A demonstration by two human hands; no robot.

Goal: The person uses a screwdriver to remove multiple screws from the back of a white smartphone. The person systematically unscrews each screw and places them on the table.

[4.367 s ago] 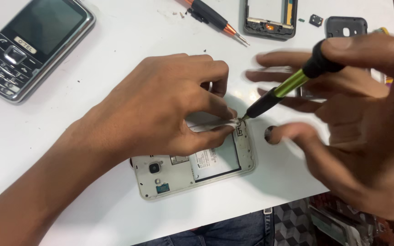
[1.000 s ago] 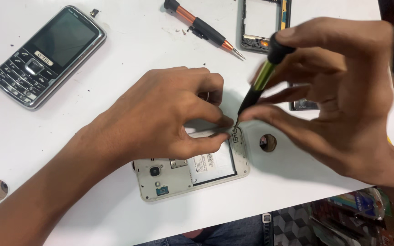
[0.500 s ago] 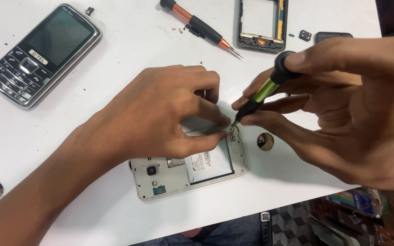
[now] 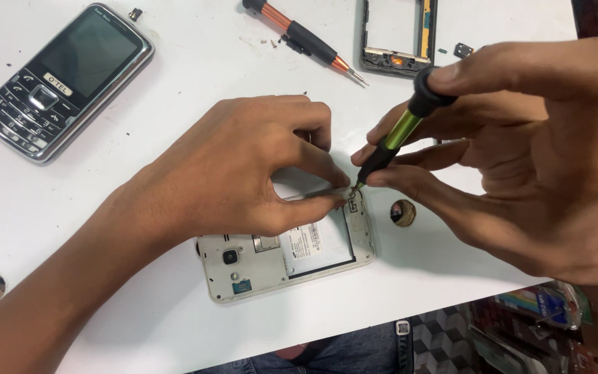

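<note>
White, back-opened smartphone (image 4: pixel 285 260) lay near the counter's (image 4: pixel 195 90) front edge, pinned by the left hand (image 4: pixel 243 173), its fingers pinched at the top corner. The right hand (image 4: pixel 520 159) gripped a green-and-black precision screwdriver (image 4: pixel 399 131), tip at that corner. A slip would likely gouge the board or flick the screw toward the round cap (image 4: pixel 403 212).

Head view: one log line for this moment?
left hand pins white back-off smartphone | right hand holds green-black screwdriver, tip at its corner
</note>
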